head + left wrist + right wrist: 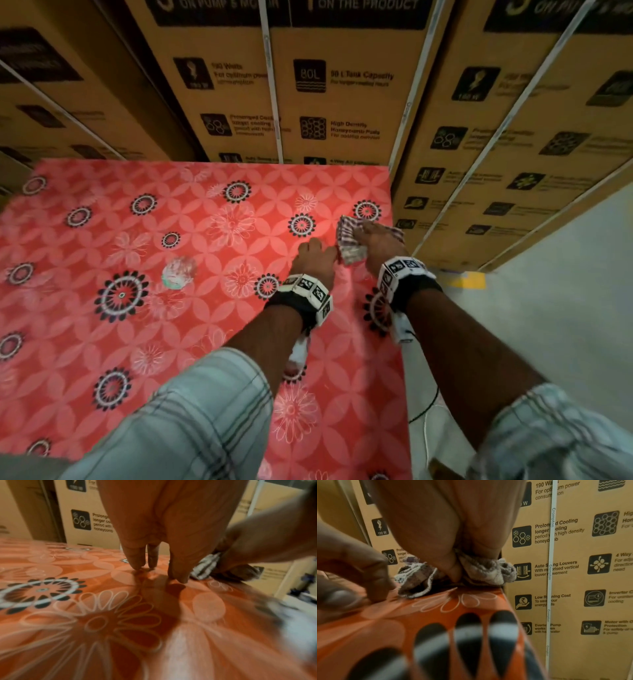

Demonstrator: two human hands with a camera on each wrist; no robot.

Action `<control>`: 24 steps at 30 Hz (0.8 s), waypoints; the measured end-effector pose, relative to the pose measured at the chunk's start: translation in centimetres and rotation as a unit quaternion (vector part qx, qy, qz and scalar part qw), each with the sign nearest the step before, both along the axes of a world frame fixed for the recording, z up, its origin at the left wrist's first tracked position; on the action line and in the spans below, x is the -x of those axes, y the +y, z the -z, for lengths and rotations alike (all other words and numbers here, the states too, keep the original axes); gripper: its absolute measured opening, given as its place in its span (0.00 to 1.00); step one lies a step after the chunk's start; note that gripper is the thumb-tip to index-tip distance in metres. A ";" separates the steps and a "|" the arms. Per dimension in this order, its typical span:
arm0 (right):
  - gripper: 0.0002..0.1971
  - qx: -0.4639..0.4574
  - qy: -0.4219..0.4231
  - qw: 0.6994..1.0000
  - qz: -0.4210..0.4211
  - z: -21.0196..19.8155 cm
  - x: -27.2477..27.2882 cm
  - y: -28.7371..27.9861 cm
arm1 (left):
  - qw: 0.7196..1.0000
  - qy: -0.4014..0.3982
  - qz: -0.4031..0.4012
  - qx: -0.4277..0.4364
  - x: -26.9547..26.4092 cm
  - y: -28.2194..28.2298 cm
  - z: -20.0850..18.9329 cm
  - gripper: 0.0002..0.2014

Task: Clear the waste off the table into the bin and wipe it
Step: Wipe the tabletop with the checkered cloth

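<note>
Cloth (356,240) bunching under right hand (375,240), fingers gripping it near the table (102,342) right edge. Left hand (317,255) resting just beside, fingertips (137,565) pressing bare cover, holding nothing; unwiped surface is lying leftward.

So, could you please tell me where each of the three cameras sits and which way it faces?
Head: worn on the head, looking down at the red floral table; both forearms, left hand, right hand on the striped cloth.
Left wrist: under the left hand, looking along its straight fingers touching the table, toward the cardboard boxes.
Right wrist: under the right hand, facing the boxes; the hand grips the cloth.
Shared: both wrist views show the cloth and the other hand.
</note>
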State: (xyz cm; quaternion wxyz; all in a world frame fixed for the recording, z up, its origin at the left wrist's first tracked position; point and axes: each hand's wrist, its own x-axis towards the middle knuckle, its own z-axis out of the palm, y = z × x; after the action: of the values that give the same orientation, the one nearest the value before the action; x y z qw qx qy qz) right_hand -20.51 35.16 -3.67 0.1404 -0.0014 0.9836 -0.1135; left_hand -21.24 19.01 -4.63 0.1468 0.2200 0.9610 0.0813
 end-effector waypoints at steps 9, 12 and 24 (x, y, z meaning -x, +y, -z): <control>0.27 0.068 0.079 0.994 -0.042 1.4 -3.4 0.4 | 0.999 -0.037 -0.003 0.018 2.7 1.4 -0.1 0.33; 0.33 0.027 0.064 0.998 -0.002 1.4 1.9 2.3 | 0.999 -0.023 0.027 0.039 3.6 1.5 -0.1 0.38; 0.29 0.018 0.038 0.999 0.006 0.9 5.6 2.8 | 0.996 -0.048 0.053 0.052 9.3 1.2 -0.7 0.45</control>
State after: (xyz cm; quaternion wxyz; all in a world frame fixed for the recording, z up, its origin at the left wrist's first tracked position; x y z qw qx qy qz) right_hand -26.12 37.94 -4.62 0.1025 -0.0028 0.9859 -0.1321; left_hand -30.57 20.24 -3.97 0.2076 0.2587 0.9428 0.0341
